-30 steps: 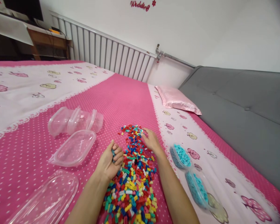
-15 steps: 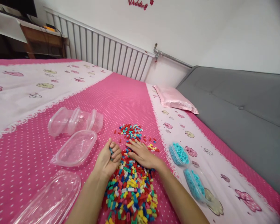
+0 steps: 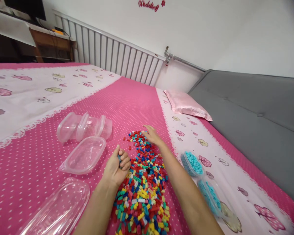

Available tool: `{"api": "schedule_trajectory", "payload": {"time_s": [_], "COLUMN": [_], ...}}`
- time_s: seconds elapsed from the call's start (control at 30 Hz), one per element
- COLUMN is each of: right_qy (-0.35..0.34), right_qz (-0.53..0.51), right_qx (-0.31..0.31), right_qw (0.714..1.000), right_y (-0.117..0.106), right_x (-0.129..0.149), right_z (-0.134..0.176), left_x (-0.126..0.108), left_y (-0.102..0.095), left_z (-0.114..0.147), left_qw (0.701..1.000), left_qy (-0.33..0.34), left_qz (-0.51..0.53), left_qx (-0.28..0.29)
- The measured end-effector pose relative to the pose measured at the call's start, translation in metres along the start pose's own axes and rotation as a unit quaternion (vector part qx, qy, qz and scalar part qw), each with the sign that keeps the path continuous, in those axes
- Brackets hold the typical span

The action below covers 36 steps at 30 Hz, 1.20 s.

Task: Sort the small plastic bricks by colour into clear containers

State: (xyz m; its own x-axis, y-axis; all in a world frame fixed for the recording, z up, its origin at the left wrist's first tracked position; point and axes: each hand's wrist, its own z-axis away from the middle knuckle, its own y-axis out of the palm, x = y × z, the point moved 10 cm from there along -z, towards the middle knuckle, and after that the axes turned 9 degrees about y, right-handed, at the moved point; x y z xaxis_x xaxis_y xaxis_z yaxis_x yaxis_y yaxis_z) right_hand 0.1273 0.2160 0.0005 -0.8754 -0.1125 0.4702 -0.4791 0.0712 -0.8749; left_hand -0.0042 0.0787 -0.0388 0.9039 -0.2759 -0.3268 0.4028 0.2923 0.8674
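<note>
A long heap of small toy building bricks (image 3: 143,199) in many colours lies on the pink bedspread between my arms. My left hand (image 3: 118,165) is curled closed at the heap's left side, with some blue bricks (image 3: 119,158) showing between its fingers. Over the far right end of the heap, my right hand (image 3: 152,134) is stretched out with its fingers apart, and I see nothing held in it. Two clear tubs of turquoise bricks, a farther one (image 3: 192,164) and a nearer one (image 3: 209,198), stand to the right of my right forearm.
Several clear tubs lie nested on their side (image 3: 84,126) to the left. Nearer are an open clear container (image 3: 84,155) and a large clear lid (image 3: 58,205). A pink pillow (image 3: 186,104) rests by the grey headboard (image 3: 254,120), and a white railing (image 3: 110,45) borders the bed.
My right hand has moved away from me, from the heap's middle to its far end, exposing more bricks. My left hand stays closed at about the same place. The view has shifted slightly.
</note>
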Motion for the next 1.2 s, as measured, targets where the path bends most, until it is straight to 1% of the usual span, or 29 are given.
{"api": "schedule_trajectory", "payload": {"time_s": [0.07, 0.13, 0.2, 0.27, 0.33, 0.4, 0.53, 0.6, 0.7, 0.73, 0.8, 0.87, 0.9, 0.93, 1.0, 1.07, 1.13, 1.2], "right_qy": [0.006, -0.006, -0.031, -0.052, -0.066, -0.072, -0.050, -0.039, -0.064, -0.070, -0.061, -0.030, -0.010, 0.005, 0.023, 0.042, 0.046, 0.047], "right_qz": [0.015, 0.036, 0.064, 0.086, 0.092, 0.082, 0.052, 0.037, -0.009, -0.030, -0.069, -0.093, -0.096, -0.092, -0.076, -0.027, 0.029, 0.064], "right_qx": [0.011, 0.053, 0.096, 0.127, 0.156, 0.191, 0.238, 0.256, 0.272, 0.266, 0.225, 0.154, 0.121, 0.093, 0.056, 0.011, -0.003, 0.000], "right_qw": [1.000, 0.998, 0.993, 0.987, 0.981, 0.975, 0.968, 0.965, 0.960, 0.961, 0.970, 0.983, 0.988, 0.991, 0.995, 0.999, 0.999, 0.997], "right_y": [0.021, 0.044, 0.060, 0.066, 0.062, 0.054, 0.030, 0.016, -0.006, -0.014, -0.027, -0.034, -0.033, -0.030, -0.017, -0.006, 0.005, 0.014], "right_x": [0.006, 0.015, 0.025, 0.031, 0.032, 0.028, 0.007, -0.003, -0.005, -0.004, -0.006, -0.013, -0.016, -0.019, -0.019, -0.019, -0.016, -0.013], "right_z": [-0.012, -0.011, 0.002, 0.022, 0.047, 0.074, 0.123, 0.141, 0.154, 0.151, 0.134, 0.104, 0.087, 0.071, 0.043, 0.022, 0.011, 0.006], "left_x": [0.000, -0.001, -0.001, -0.002, -0.002, -0.002, -0.001, -0.001, -0.001, -0.001, -0.001, -0.002, -0.002, -0.002, -0.002, -0.003, -0.004, -0.004], "left_y": [-0.001, -0.002, -0.002, -0.002, -0.002, -0.001, -0.001, -0.001, 0.000, 0.001, 0.001, 0.002, 0.002, 0.002, 0.002, 0.001, 0.000, 0.000], "left_z": [-0.001, -0.001, -0.001, -0.001, -0.002, -0.002, -0.002, -0.001, 0.001, 0.002, 0.003, 0.003, 0.003, 0.003, 0.002, 0.002, 0.001, 0.001], "left_qw": [1.000, 1.000, 1.000, 1.000, 1.000, 1.000, 1.000, 1.000, 1.000, 1.000, 1.000, 1.000, 1.000, 1.000, 1.000, 1.000, 1.000, 1.000], "left_qy": [0.000, -0.001, 0.000, 0.001, 0.002, 0.002, 0.001, -0.001, -0.004, -0.004, -0.004, -0.004, -0.004, -0.003, -0.002, 0.001, 0.004, 0.003], "left_qz": [0.003, 0.005, 0.007, 0.009, 0.012, 0.014, 0.014, 0.014, 0.012, 0.010, 0.006, 0.005, 0.005, 0.006, 0.006, 0.004, 0.002, 0.002], "left_qx": [0.001, 0.000, -0.001, 0.000, 0.004, 0.008, 0.008, 0.003, -0.004, -0.005, -0.006, -0.006, -0.005, -0.005, -0.007, -0.008, -0.009, -0.006]}}
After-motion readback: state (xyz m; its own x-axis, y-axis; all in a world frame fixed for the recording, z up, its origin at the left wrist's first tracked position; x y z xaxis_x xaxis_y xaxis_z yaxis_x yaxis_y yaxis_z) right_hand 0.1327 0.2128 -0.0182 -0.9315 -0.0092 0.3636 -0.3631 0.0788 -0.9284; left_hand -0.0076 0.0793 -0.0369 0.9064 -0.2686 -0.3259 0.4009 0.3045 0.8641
